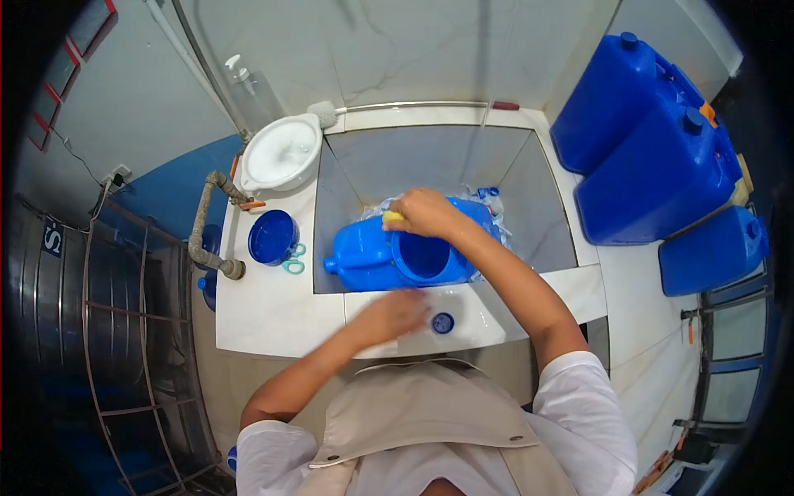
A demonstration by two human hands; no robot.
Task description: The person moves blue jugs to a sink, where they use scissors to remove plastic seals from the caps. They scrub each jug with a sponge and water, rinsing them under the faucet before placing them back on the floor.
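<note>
Inside grey tiled basin [542,219]: glossy bright-blue plastic jug [360,240] on its side, small knob at left end, round hollow rim facing up. Right hand [426,213] pinching yellow sponge-like piece [394,217] over jug. Left hand [389,317] blurred above white ledge [480,314]; cannot tell grip. Far left, dark label [52,238] on shiny metal tank [74,289]: white letter "S".

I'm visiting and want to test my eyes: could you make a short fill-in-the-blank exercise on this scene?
The right hand grips a small object coloured ____.
The container lying in the tiled sink is coloured ____.
Beside the round blue bowl lies a pair of ____.

Missing words: yellow; blue; scissors.
</note>
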